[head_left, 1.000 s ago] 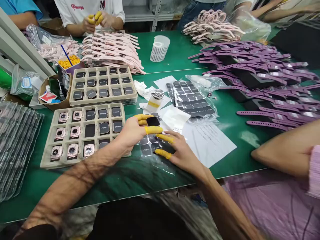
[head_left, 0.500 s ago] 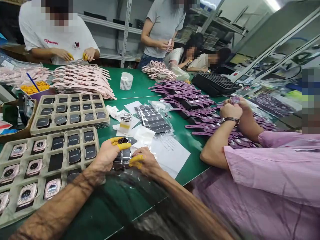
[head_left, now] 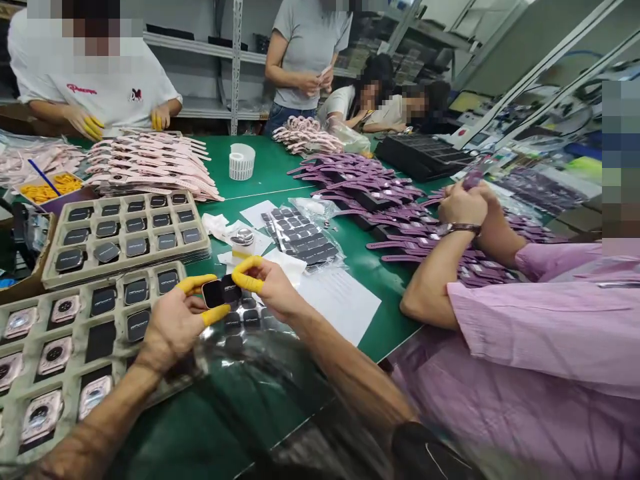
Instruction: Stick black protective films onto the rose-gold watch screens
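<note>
My left hand (head_left: 173, 323), with yellow finger cots, is closed on the edges of a smartwatch face (head_left: 213, 295), its dark screen turned up. Between the yellow-covered thumb and finger of my right hand (head_left: 274, 288) is a black square film (head_left: 231, 289) with pale lettering. The film is at the right side of the watch and partly overlaps it; whether it is stuck down I cannot tell. Below both hands lie sheets of similar black films (head_left: 250, 320) in clear plastic. To the left, a tray (head_left: 193, 272) holds pink watch cases and black-covered watch faces.
A second tray (head_left: 50, 279) of black-covered faces stands behind. Past my hands are a metal-topped bottle (head_left: 243, 243), a white paper (head_left: 345, 303) and more film sheets (head_left: 303, 237). Purple straps (head_left: 360, 193) lie near a co-worker's arm (head_left: 430, 280) at right; pink straps (head_left: 155, 163) lie across the table.
My right hand has come up from beside the film sheets and now holds a black film against the watch. My left hand has turned the screen into view. The camera view has shifted slightly.
</note>
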Available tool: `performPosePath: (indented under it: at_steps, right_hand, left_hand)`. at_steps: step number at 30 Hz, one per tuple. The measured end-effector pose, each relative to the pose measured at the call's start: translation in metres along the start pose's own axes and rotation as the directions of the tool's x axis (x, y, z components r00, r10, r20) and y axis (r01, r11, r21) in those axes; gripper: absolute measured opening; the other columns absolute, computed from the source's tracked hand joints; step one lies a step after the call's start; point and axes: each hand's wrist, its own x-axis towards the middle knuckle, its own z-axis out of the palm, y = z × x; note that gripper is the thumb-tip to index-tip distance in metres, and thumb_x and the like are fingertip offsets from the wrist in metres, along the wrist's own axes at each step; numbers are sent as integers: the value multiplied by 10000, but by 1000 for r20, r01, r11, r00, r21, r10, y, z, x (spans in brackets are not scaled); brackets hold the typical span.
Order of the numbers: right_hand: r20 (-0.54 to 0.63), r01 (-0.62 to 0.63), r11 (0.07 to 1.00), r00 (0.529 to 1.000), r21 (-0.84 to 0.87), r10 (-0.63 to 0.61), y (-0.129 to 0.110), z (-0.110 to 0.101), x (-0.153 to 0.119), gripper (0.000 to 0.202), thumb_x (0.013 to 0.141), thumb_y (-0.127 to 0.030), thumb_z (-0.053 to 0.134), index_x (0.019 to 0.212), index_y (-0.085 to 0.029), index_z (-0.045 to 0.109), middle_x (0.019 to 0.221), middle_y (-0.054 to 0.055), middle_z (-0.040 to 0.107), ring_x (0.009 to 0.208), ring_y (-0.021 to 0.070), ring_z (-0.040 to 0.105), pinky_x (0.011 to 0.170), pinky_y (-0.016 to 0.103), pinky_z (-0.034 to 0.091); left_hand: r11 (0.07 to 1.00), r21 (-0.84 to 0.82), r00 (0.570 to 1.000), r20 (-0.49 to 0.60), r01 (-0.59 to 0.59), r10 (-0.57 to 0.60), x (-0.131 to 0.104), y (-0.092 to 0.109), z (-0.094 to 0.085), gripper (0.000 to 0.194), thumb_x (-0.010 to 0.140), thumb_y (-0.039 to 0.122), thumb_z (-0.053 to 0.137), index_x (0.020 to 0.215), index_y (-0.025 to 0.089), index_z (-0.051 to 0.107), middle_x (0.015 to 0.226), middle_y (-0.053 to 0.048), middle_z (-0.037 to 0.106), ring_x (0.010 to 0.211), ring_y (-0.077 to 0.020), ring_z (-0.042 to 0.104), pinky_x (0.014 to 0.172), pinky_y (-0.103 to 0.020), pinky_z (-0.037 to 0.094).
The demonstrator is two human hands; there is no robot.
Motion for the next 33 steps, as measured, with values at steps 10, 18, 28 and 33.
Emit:
performPosePath:
  at_steps: [10, 18, 28, 33]
  right_hand:
    - [-155, -198, 980, 969, -12, 194, 28, -1, -16, 431, 511, -428, 983, 781, -188, 748, 736, -11, 718, 700, 128, 640, 622, 236, 515]
    - [-206, -180, 984, 963, -14, 173, 37, 8, -20, 433, 487, -422, 1001, 762, -204, 747, 776, -1, 742, 726, 138, 666, 679, 261, 561]
    - [-229, -161, 986, 962, -48, 146, 38, 8, -20, 416, 495, -434, 989, 753, -214, 746, 754, -8, 727, 691, 141, 657, 666, 282, 572]
    - [-220, -157, 986, 965, -61, 140, 38, 9, -20, 402, 523, -436, 978, 752, -211, 736, 754, -5, 724, 697, 147, 659, 696, 303, 583]
  left_hand:
    - [963, 243, 983, 165, -120, 81, -2, -14, -1, 568, 675, 230, 832, 1234, 204, 736, 671, 12, 753, 644, -188, 712, 589, -256, 492]
    - [927, 350, 982, 168, -139, 84, -9, -7, 1, 537, 665, 238, 831, 1196, 194, 765, 597, 32, 703, 597, -180, 663, 585, -279, 451]
    - [916, 379, 981, 182, -132, 66, -7, -8, 0, 545, 670, 269, 841, 1208, 225, 762, 611, 37, 720, 624, -190, 694, 579, -275, 449]
    - [914, 386, 981, 186, -129, 60, -7, -8, 1, 532, 689, 266, 837, 1212, 208, 760, 625, 14, 738, 631, -215, 704, 586, -305, 454]
